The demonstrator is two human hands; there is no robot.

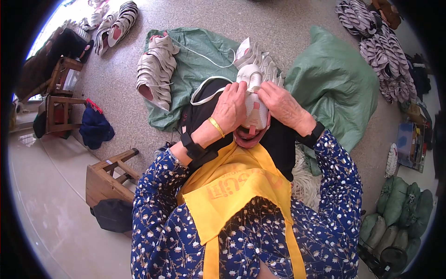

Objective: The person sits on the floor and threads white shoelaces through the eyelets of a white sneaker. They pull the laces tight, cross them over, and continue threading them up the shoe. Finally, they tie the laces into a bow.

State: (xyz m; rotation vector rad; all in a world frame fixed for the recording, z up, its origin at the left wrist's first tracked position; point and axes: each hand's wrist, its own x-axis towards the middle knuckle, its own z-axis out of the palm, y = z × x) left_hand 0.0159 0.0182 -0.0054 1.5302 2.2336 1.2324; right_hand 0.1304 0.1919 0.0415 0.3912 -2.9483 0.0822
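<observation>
A white shoe upper [255,119] with pink patches and a pink lining rests on my lap, its opening toward me. My left hand [231,107] lies along its left side, thumb and fingers pinched together near the lacing area. Across from it, my right hand [282,106] pinches at the opposite edge of the same area. A flat white shoelace [200,89] loops out to the left and runs in to my left fingertips. Part of the lace seems to lie between both hands, though the fingers cover where it passes through the upper.
A green woven sack [200,44] lies on the floor under nested white uppers [158,69]. More uppers [267,65] sit just beyond my hands. A full green sack [332,86] stands right. White laces [305,186] bunch beside my lap. A wooden stool [109,179] is left; stacked uppers [383,58] stand far right.
</observation>
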